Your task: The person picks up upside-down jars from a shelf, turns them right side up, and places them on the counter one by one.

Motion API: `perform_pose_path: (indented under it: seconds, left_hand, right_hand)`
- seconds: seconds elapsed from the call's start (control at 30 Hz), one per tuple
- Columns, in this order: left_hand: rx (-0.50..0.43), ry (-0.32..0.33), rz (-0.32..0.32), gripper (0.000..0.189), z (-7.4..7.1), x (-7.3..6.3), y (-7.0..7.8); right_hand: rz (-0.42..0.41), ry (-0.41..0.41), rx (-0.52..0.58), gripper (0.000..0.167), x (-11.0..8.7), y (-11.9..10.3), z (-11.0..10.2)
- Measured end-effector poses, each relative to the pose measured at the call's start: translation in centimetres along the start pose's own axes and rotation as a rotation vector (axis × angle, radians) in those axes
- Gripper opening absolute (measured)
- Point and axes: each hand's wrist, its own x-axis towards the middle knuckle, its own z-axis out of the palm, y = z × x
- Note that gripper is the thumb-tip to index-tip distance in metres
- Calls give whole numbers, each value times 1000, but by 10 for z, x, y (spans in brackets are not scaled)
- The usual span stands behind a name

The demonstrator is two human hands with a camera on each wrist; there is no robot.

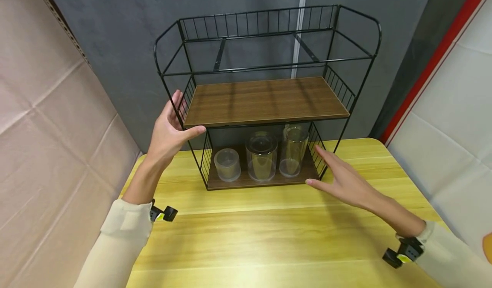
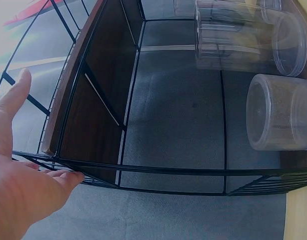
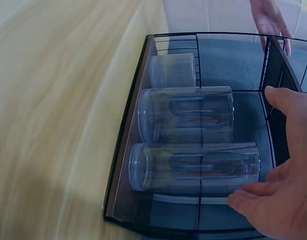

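A black wire rack (image 1: pixel 265 68) with two brown wooden shelves stands on the table. On its lower shelf (image 1: pixel 242 184) are three clear cylindrical containers: a short one (image 1: pixel 227 164) at left, a medium one (image 1: pixel 262 156) in the middle and a tall one (image 1: pixel 294 151) at right. My left hand (image 1: pixel 169 128) is at the rack's left side by the upper shelf (image 1: pixel 265 100), thumb spread, fingertips against the side wires (image 2: pixel 68 170). Beside the rack's lower right side, my right hand (image 1: pixel 342 179) has its fingers extended, near the tall container; contact there is unclear.
The yellow wood-grain table (image 1: pixel 246 232) extends in front of the rack. Behind it rises a grey backdrop (image 1: pixel 127 45). Pale sheets hang at the left (image 1: pixel 57 109) and right (image 1: pixel 457 109), with a red strip (image 1: pixel 434 62) along the right one.
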Motion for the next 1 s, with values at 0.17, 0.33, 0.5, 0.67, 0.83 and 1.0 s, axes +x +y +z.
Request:
perform_pose_path:
  seconds: [0.17,0.33,0.5,0.67,0.83,1.0]
  left_hand:
    - [7,12,-8,109,1,1,0]
    - [31,16,-19,109,2,1,-1]
    - [80,22,-26,108,2,1,-1]
    - [126,40,-27,105,3,1,-2]
    - [141,51,-25,104,4,0,-2]
    - [147,69,-7,102,6,1,-3]
  right_hand:
    - [34,11,41,106,15,-4,5]
    - [64,47,106,108,29,-5,11]
    - [85,99,112,107,44,-4,16]
    - [82,140,128,103,60,-1,23]
    - [98,177,195,102,70,2,28]
    - [97,201,270,100,79,1,32]
